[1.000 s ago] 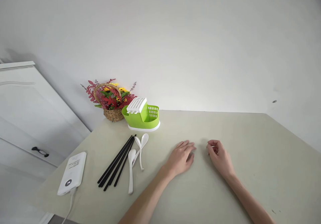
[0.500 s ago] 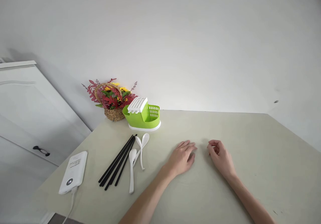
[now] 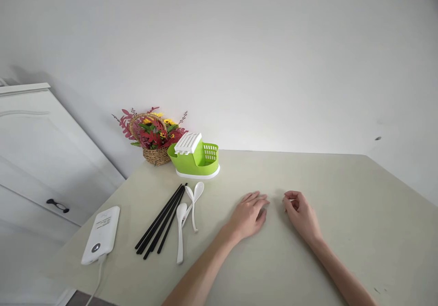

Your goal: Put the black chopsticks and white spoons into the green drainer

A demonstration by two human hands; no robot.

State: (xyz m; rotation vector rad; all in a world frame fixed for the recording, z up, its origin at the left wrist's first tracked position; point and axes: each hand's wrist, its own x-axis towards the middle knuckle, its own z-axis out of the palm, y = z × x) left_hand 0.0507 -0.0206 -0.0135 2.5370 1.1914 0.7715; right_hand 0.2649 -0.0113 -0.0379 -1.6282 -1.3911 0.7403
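Observation:
Palm down on the table, my left hand [image 3: 248,214] is open, its fingers stretched out and the thumb a little apart. My right hand [image 3: 303,217] rests on its edge to the right of it, fingers loosely curled with a gap between thumb and forefinger; nothing shows in it. The two hands are apart. Left of my left hand lie three white spoons [image 3: 179,233], two of them crossed. Beside them several black chopsticks [image 3: 160,221] lie in a loose bundle. Behind these stands a green utensil holder [image 3: 186,163] with a white slotted top and white base.
A wicker basket [image 3: 156,156] of red and yellow flowers stands against the wall, next to the holder. A white power bank [image 3: 102,233] with a cable [image 3: 99,276] lies near the left edge of the table [image 3: 273,269]. A white cabinet [image 3: 41,160] is at the left.

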